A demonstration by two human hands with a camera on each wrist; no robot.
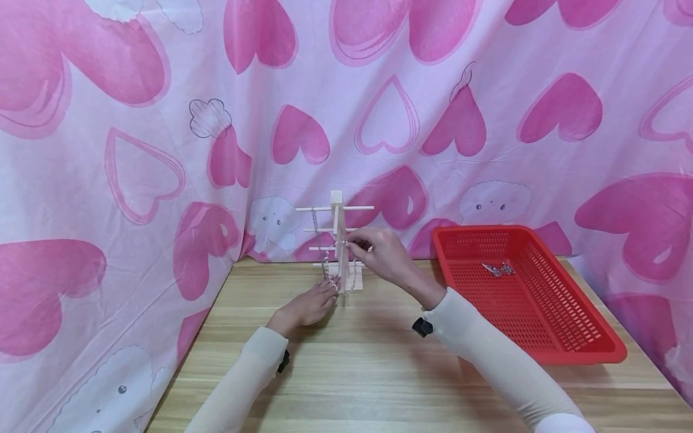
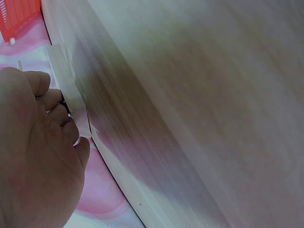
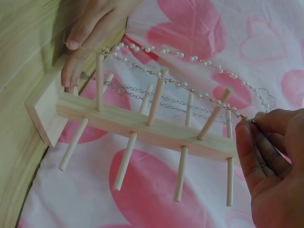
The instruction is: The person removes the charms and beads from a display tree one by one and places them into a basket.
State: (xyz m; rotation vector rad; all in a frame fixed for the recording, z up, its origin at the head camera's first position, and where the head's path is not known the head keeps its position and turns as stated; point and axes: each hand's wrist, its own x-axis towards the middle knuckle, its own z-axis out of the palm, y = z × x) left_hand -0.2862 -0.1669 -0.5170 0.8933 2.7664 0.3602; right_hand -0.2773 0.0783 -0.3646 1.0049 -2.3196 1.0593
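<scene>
A wooden peg stand (image 1: 336, 197) with rows of thin pegs stands upright at the back of the table. My right hand (image 1: 387, 255) is at its upper part and pinches a pearl-beaded necklace (image 3: 193, 59) between thumb and fingertips. From that pinch, two beaded strands stretch down toward the stand's base and meet in a thin gold chain end. A silver chain necklace (image 3: 173, 99) hangs along the far side of the stand. Low down, my left hand (image 1: 310, 305) has its fingers extended to the stand's base (image 3: 40, 114), close to the chain end.
On the right of the table stands a red perforated basket (image 1: 614, 349), with a small heap of silvery chains (image 1: 498, 269) inside. A pink heart-print cloth (image 1: 300, 135) hangs behind and around the wood-grain table (image 1: 368, 373).
</scene>
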